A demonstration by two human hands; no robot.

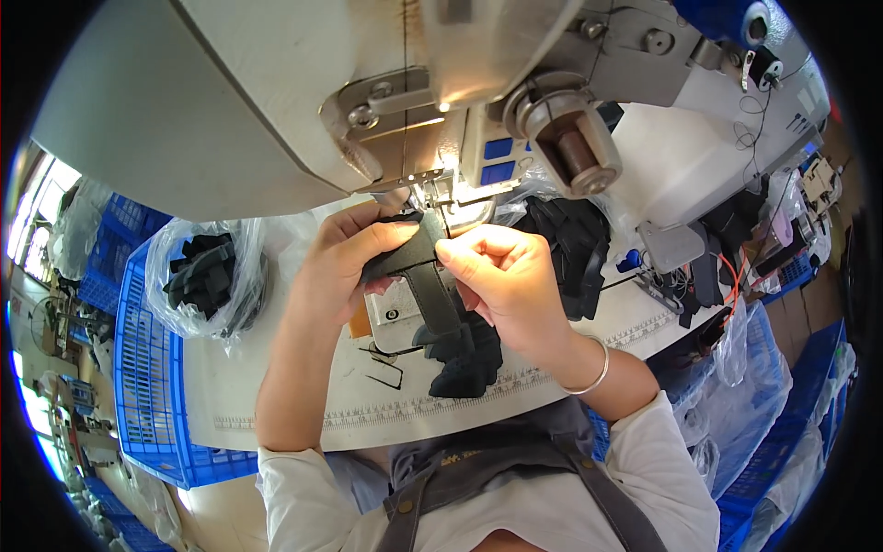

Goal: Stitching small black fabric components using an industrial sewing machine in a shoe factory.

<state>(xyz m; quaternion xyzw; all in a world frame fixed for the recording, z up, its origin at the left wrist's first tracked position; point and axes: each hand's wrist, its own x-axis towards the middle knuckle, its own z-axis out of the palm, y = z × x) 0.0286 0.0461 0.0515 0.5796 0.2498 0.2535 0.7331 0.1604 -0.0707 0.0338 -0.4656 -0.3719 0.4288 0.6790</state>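
Observation:
Just in front of the sewing machine's (276,83) lit needle area, a dark grey fabric piece (416,254) is held up between my two hands. My left hand (345,248) grips its left end, thumb on top. My right hand (504,276) pinches its right edge between thumb and fingers. A stitched strap-like part (432,296) hangs down from the piece toward me. Beneath it, a small stack of dark fabric pieces (467,361) lies on the white table (368,419). The fingertips under the fabric are partly hidden.
A clear bag of dark pieces (204,276) sits at the left beside a blue crate (147,368). More dark pieces (570,248) are heaped right of the needle. A thread spool (579,152) hangs above my right hand. Blue bins with plastic bags (736,396) stand lower right.

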